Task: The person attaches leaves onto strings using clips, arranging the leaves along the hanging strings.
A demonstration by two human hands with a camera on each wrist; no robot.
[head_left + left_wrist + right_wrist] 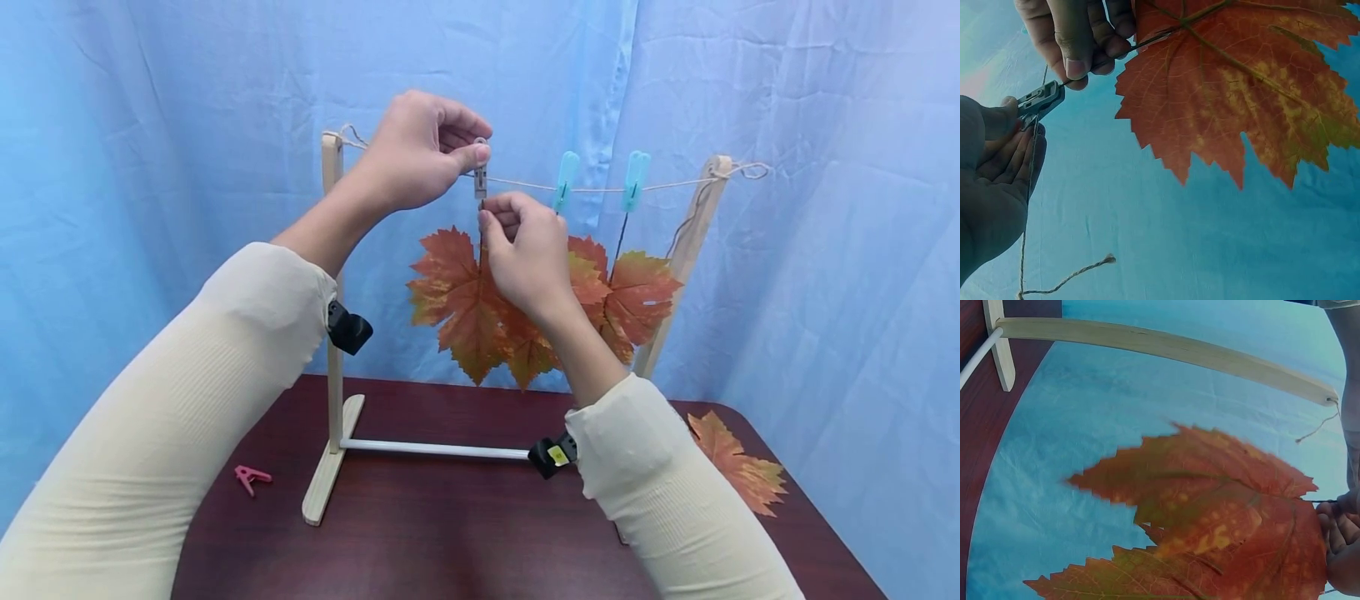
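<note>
Your left hand has its thumb and fingers pinched on the grey clothespin, holding it by its upper end at the string. The clothespin sits between your thumb and fingers, its lower end pointing down toward your other hand. Your right hand, just below, has thumb and fingertips clamped together on the thin dark stem of a red-orange leaf. The stem's tip reaches past your fingers to the clothespin's lower end; you cannot tell from here whether the jaws grip it. The leaf hangs below your right fingers, its blade clear of them, in front of the blue curtain.

To the right of your right hand, two teal clothespins stand on the string above more leaves. On the desk, a pink clothespin lies left of the wooden stand, and a loose leaf lies near the right edge.
</note>
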